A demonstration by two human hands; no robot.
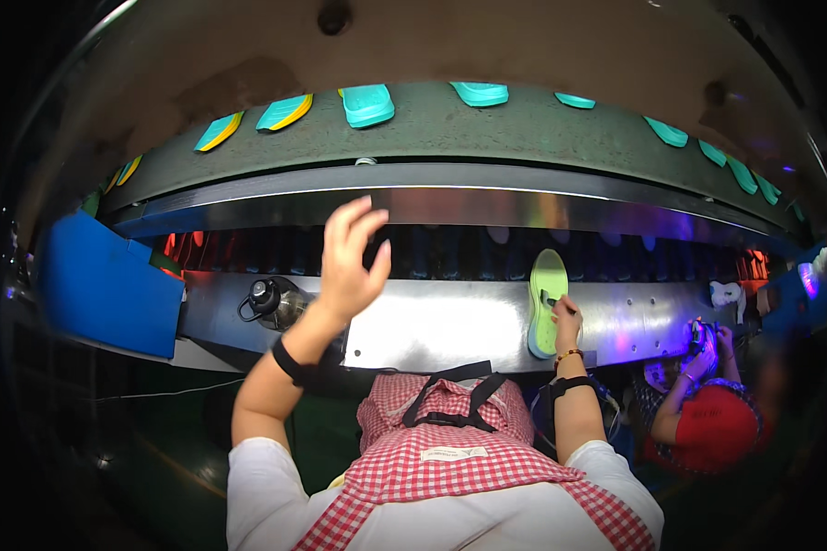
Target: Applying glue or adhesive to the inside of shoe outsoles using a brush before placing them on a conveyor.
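Note:
My left hand [349, 262] is raised in front of the metal ledge [404, 321], fingers spread and nothing in them. A pale green shoe sole [548, 266] lies lengthwise at the right of the ledge, its far end reaching past the ledge's back edge. Over the middle of the sole, my right hand [569, 328] closes on a small dark tool [549, 299], which appears to touch the inner face. The tool's exact kind is too small to make out, and my fingers cover part of it.
A clear bottle with a black lid [265, 296] stands left on the ledge. Beyond the metal rail [450, 202], turquoise soles [369, 106] lie on a green belt [423, 138]. A blue panel [110, 285] stands at left. A co-worker in red [717, 422] works at right.

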